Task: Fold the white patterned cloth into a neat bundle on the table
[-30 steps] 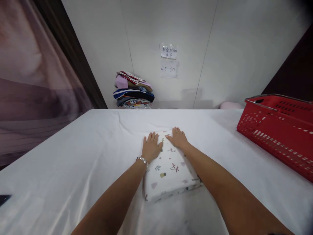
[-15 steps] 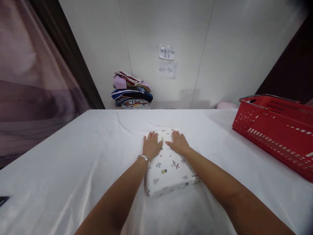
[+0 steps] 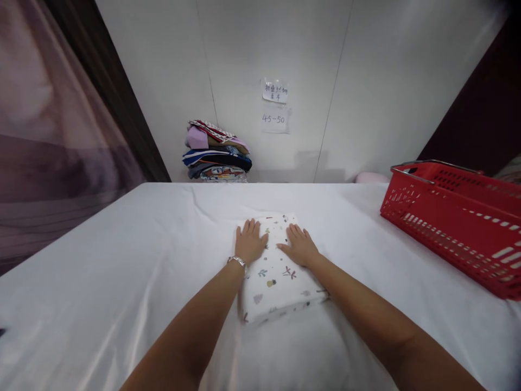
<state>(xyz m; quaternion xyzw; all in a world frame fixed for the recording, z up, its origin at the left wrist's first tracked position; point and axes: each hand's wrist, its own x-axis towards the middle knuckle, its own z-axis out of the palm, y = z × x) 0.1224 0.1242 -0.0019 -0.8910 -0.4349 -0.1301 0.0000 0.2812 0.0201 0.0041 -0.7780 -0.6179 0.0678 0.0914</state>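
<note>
One thick fold of the white printed cloth (image 3: 280, 288) lies nearest, at six o'clock, slanting so that its right end sits farther off. The cloth, patterned with small plants, lies on a white-draped table (image 3: 163, 233), just below the middle of the view. Taking the cloth as the dial's centre, the left hand (image 3: 250, 245), with a silver bracelet (image 3: 237, 261) at its wrist, rests flat towards eleven, across the cloth's side edge. The right hand (image 3: 302, 248) lies flat towards one. Both are palm down, fingers spread, thumbs turned inward and apart, grasping nothing.

The step looks like pressing or smoothing; doing it well would call for flat, even pressure on both sides, light enough that the layers do not slip.

Lightly creased tabletop stretches widely at nine and ten, and up to the far edge at twelve. At two to three, a red basket (image 3: 439, 222) stands well apart, a likely limit to wide rightward sweeps. The table's near edge is out of view. Beyond the far edge, a stack (image 3: 217, 155) of folded fabrics rises at eleven; farthest, at twelve, two notes (image 3: 275, 90) are fixed to the wall (image 3: 366, 81).
</note>
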